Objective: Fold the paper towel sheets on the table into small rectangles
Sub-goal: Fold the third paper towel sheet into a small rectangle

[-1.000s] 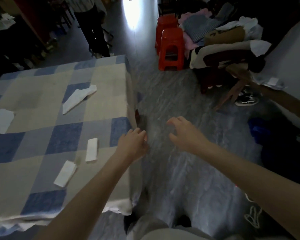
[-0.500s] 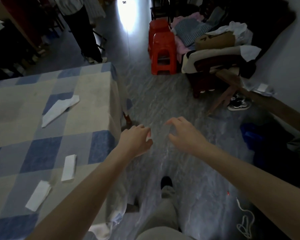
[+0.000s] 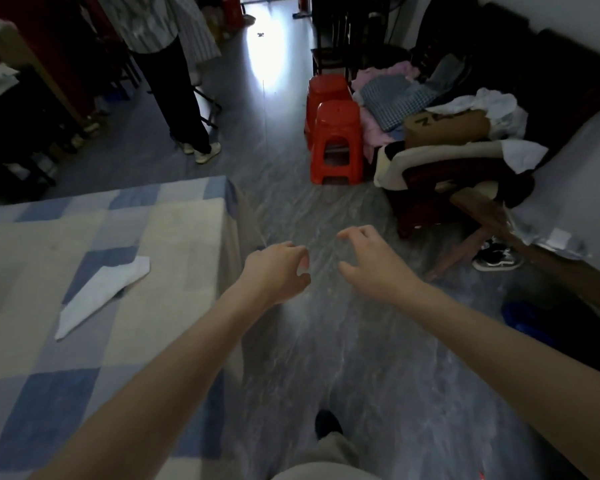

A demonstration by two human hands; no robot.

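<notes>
A white paper towel sheet (image 3: pixel 99 296), loosely folded into a long crooked shape, lies on the table (image 3: pixel 174 237) covered in a blue, grey and cream checked cloth. My left hand (image 3: pixel 278 271) hovers just past the table's right edge, over the floor, with loosely curled fingers that hold nothing. My right hand (image 3: pixel 371 261) floats beside it to the right, fingers spread and curved, also holding nothing. Both hands are well to the right of the sheet.
Two red plastic stools (image 3: pixel 336 143) stand ahead on the grey floor. A chair piled with clothes (image 3: pixel 447 150) is at right, with a shoe (image 3: pixel 497 259) beneath. A person (image 3: pixel 174 74) stands at the far left beyond the table.
The view has moved forward along the table's right side. The small folded rectangles near the front edge have dropped out of view. Both hands stay raised and hold nothing.
</notes>
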